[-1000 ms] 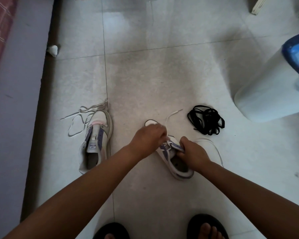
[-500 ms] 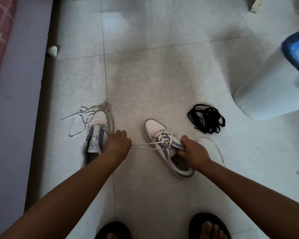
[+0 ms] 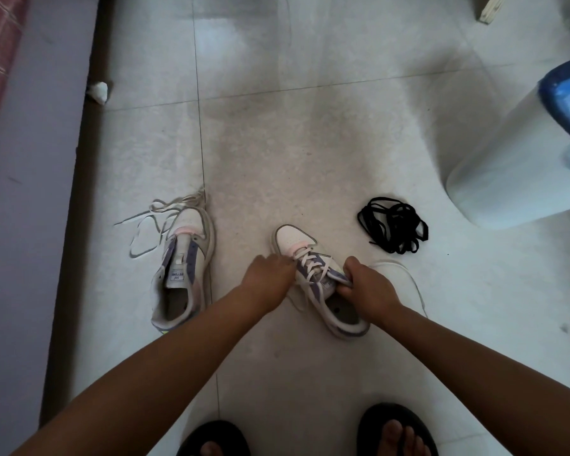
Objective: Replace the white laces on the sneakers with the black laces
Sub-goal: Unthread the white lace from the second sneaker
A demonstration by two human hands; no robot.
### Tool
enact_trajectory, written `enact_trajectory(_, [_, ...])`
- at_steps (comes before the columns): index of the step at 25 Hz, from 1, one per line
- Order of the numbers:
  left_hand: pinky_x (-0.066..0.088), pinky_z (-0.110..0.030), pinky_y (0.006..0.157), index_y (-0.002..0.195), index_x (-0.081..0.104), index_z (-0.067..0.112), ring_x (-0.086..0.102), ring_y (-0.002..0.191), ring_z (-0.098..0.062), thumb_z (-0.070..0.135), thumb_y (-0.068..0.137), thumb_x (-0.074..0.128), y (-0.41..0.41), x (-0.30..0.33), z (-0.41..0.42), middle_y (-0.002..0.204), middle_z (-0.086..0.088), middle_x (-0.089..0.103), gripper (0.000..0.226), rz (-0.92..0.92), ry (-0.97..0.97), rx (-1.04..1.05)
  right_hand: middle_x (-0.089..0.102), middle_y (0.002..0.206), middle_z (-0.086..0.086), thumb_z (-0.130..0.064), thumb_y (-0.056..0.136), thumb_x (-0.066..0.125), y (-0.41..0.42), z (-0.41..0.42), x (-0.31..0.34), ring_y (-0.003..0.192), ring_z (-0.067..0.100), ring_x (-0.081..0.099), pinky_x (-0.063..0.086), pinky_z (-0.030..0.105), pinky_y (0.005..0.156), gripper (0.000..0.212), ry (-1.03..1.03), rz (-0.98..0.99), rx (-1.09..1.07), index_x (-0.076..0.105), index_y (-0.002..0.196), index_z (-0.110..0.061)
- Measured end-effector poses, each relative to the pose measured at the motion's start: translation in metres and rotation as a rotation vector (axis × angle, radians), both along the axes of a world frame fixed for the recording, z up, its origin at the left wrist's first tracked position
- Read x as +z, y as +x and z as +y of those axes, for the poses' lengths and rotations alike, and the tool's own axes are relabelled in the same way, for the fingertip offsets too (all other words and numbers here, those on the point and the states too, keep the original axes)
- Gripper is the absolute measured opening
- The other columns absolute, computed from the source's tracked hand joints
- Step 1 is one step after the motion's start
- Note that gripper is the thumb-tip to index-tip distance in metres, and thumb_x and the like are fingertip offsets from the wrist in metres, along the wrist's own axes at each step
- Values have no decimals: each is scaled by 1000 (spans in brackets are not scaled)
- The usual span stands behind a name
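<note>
The right hand (image 3: 364, 284) is gripping the laced sneaker (image 3: 320, 278) at its tongue, while the left hand (image 3: 269, 274) is reaching the white lace (image 3: 313, 263), fingers curled; whether pinching, I cannot tell. Pulling one crossing loose at a time, sneaker pinned, should be working best.

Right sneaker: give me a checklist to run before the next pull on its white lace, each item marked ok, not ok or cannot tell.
1. Right sneaker held steady: ok, the right hand grips its tongue and collar.
2. Left hand at the lacing: ok, its fingers are at the white lace near the toe end.
3. Left hand actually pinching a lace strand: cannot tell, the fingertips are hidden.
4. Lace fully out of this shoe: not ok, several crossings remain threaded.
5. Left sneaker unlaced: ok, its eyelets are bare and a loose white lace lies beside its toe.
6. Black laces at hand: ok, bundled on the floor beyond the right sneaker.
</note>
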State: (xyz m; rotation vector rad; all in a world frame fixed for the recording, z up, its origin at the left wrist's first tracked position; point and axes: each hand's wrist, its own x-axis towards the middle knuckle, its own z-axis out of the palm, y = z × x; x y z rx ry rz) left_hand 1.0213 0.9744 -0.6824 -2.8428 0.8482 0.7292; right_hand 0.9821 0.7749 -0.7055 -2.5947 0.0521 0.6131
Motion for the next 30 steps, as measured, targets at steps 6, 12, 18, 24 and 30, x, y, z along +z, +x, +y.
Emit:
enact_trajectory(6, [48, -30, 61, 119, 59, 14, 62, 103, -24, 6, 90, 44, -13, -8, 53, 118, -2, 61, 33, 194, 626, 114, 45, 72, -3, -30, 86, 57, 0, 1, 0, 68, 23, 45, 34, 33, 60, 27, -12, 10, -14, 32, 85, -18])
enact_trajectory(12, [44, -33, 79, 116, 54, 14, 59, 104, -28, 38, 100, 36, -18, 3, 1, 116, -7, 59, 35, 51, -105, 261, 43, 67, -6, -32, 87, 58, -1, 3, 3, 64, 22, 46, 34, 32, 57, 29, -11, 1, -32, 31, 87, -19])
enact_trajectory(18, [43, -36, 80, 127, 37, 10, 52, 109, -29, 28, 92, 48, -31, 7, -48, 126, -12, 47, 41, 168, -450, 534, 47, 61, -9, -46, 90, 48, -2, 7, 8, 61, 18, 52, 34, 29, 51, 27, 23, 52, 26, 33, 96, -24])
enact_trajectory(24, [43, -40, 77, 124, 41, 6, 53, 99, -36, 8, 87, 51, -18, 5, -27, 122, -17, 43, 38, 154, -513, 518, 60, 71, -1, -42, 94, 46, 5, -4, 16, 70, 22, 58, 45, 36, 65, 18, 193, 166, -65, 42, 88, -26])
enact_trajectory(30, [45, -36, 79, 109, 56, 17, 47, 101, -28, 13, 87, 52, -22, -4, -18, 114, -8, 39, 22, 128, -455, 493, 53, 73, -2, -34, 96, 43, 13, 14, 21, 65, 19, 51, 35, 30, 55, 18, 100, 168, 141, 36, 89, -19])
